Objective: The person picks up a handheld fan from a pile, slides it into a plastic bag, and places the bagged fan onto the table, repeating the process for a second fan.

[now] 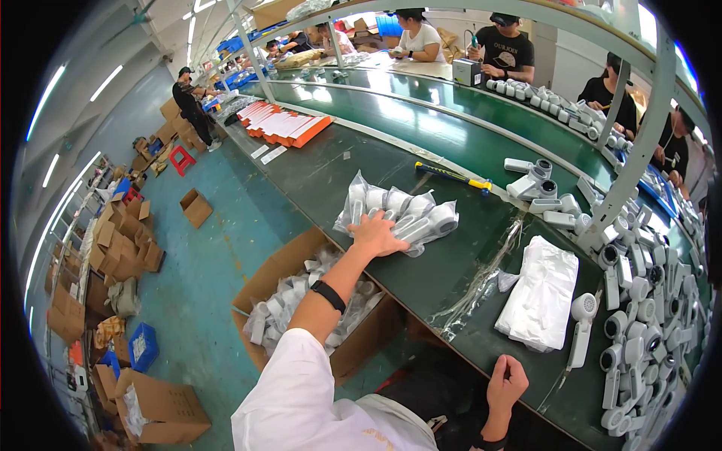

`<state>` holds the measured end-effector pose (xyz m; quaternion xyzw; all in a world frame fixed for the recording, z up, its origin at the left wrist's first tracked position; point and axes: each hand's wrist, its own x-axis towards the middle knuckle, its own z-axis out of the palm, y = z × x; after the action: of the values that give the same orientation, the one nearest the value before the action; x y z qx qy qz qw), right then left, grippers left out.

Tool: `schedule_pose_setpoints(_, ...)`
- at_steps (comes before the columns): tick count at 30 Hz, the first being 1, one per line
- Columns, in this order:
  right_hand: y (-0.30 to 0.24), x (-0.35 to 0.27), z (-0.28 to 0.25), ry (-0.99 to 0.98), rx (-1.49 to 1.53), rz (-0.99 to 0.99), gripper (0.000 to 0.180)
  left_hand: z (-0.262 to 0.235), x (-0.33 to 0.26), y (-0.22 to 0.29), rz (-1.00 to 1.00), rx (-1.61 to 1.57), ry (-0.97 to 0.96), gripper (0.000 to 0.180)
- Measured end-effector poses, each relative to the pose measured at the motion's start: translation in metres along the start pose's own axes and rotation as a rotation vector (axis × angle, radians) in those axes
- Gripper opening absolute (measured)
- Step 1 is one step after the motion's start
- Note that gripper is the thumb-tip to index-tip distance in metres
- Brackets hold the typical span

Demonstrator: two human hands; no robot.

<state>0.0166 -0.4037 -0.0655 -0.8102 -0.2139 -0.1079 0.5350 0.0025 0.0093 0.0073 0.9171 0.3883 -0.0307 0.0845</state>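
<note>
My left hand (pixel 378 236) lies with spread fingers on a row of white handheld devices in clear plastic bags (pixel 406 213), near the bench edge. Its fingertips touch the plastic. My right hand (pixel 507 385) is curled closed at the front edge of the bench, with nothing visible in it. Just beyond it lies a stack of white plastic bags (pixel 538 295). Beside that stack is one unbagged white device (pixel 582 328) with a round, perforated head. Below my left forearm, an open cardboard box (pixel 248 295) holds many bagged devices.
Loose white devices (pixel 639 331) are heaped along the right side. A yellow-and-black tool (pixel 453 178) and orange-and-white flat boxes (pixel 282 124) lie on the bench. Beyond runs a green conveyor (pixel 410 113), with co-workers across it. Cardboard boxes (pixel 162 412) stand on the floor at left.
</note>
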Motion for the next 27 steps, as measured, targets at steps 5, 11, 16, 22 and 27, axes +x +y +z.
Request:
schedule_pose_setpoints(5,-0.001,0.0,-0.001,-0.006,-0.001,-0.006,0.013,0.006,-0.002,0.0,-0.011,0.04,0.093,0.067)
schedule_pose_setpoints(11,-0.002,0.002,0.0,-0.012,-0.025,-0.031,0.013,0.005,-0.005,0.003,-0.005,0.05,0.131,0.066)
schedule_pose_setpoints(16,-0.003,0.002,0.0,-0.016,-0.03,-0.034,0.013,0.01,0.002,-0.003,0.005,0.017,0.146,0.066)
schedule_pose_setpoints(22,0.0,0.001,0.001,-0.013,-0.044,-0.047,0.013,0.009,0.005,-0.007,0.01,-0.012,0.097,0.069)
schedule_pose_setpoints(27,-0.001,0.0,0.0,-0.011,-0.055,-0.059,0.013,0.0,0.005,-0.005,-0.006,-0.033,0.017,0.069)
